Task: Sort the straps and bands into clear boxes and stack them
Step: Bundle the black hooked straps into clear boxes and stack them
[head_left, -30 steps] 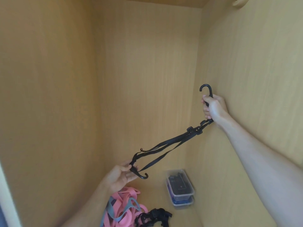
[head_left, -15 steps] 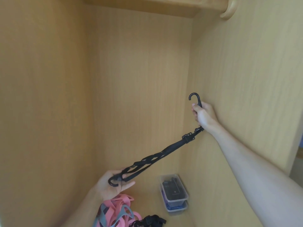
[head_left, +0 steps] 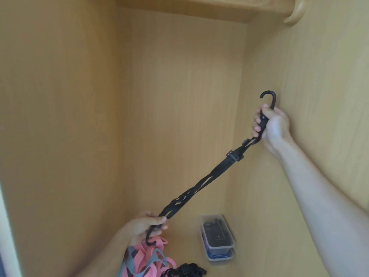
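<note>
Pink bands [head_left: 152,256] and black strap bundle [head_left: 185,271] run off the bottom edge — lower box [head_left: 220,260] contents unclear.

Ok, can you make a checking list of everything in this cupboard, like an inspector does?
Surface: wooden cupboard floor, bare between the piles.
Job's things: black hook strap stretched between both hands; two clear boxes stacked in the right corner, dark items in the top one, something blue below; pink and grey bands heaped on the floor; black buckled straps beside them.
Clutter: nothing seen.
Grippers: left hand grips the strap's lower end above its hook; right hand grips the upper end below its hook.
Cables: nothing seen.
Surroundings: wooden walls, a shelf overhead.
</note>
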Demonstrator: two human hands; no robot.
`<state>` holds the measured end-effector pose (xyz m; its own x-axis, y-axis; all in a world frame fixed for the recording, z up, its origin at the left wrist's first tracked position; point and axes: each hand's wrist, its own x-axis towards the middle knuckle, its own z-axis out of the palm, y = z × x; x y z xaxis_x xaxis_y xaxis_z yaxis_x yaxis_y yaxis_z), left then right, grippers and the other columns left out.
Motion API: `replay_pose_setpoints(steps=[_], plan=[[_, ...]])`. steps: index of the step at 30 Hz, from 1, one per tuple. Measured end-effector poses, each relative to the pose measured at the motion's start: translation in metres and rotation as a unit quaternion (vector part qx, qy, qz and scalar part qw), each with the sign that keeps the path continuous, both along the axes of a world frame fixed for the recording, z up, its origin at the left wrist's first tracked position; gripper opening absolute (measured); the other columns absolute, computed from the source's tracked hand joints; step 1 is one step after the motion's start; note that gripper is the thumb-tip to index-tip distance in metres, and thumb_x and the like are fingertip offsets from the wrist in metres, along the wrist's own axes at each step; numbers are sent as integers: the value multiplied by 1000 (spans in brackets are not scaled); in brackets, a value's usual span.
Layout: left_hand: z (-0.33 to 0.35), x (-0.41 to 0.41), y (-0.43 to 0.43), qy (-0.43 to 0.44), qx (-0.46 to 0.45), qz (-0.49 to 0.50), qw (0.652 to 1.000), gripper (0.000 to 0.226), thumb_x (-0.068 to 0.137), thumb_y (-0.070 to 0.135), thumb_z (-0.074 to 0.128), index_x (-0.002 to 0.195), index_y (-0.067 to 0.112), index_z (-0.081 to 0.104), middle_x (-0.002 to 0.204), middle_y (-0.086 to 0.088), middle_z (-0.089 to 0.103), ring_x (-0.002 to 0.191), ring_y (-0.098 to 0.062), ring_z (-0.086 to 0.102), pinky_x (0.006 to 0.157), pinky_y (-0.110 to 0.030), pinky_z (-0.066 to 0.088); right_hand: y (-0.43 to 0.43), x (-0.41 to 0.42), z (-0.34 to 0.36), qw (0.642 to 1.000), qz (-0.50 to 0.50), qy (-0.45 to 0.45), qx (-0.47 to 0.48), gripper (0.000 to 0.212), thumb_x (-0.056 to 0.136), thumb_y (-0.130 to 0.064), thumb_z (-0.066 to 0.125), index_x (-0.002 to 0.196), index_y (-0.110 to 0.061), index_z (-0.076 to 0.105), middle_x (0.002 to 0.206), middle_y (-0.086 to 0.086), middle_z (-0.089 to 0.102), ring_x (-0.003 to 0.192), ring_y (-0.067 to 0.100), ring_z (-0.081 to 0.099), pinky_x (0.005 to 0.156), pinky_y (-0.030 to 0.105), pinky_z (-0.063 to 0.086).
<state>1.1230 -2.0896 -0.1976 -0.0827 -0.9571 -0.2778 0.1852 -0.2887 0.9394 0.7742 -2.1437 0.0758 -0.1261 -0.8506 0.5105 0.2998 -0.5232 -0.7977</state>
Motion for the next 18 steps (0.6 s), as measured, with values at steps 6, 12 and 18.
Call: replay_pose_setpoints(steps=[6, 12, 18], plan=[[-5, -1, -7, -115, -39, 46, 992, 15, 99, 8, 60, 109, 1, 68, 77, -7, 70, 65, -16, 59, 62, -26, 46, 4, 6, -2, 999, 16, -24, 34, 27, 106, -15, 38, 80, -13, 47, 60, 1, 40, 46, 17, 32, 46, 24, 30], [-14, 6, -12, -48, 15, 108, 993, 39, 97, 10, 35, 78, -2, 67, 50, -1, 44, 38, -11, 32, 37, -20, 26, 9, 1, 2, 999, -28, -8, 35, 26, 97, -25, 39, 71, -19, 42, 50, -4, 31, 39, 13, 18, 41, 19, 12], [-18, 15, -13, -81, 44, 160, 983, 39, 92, 18, 34, 55, 13, 45, 43, 2, 29, 32, -11, 18, 36, -21, 15, 15, 5, 0, 999, -37, 20, -13, 21, 87, -21, 42, 66, -20, 36, 51, 0, 24, 45, 12, 12, 45, 17, 14]])
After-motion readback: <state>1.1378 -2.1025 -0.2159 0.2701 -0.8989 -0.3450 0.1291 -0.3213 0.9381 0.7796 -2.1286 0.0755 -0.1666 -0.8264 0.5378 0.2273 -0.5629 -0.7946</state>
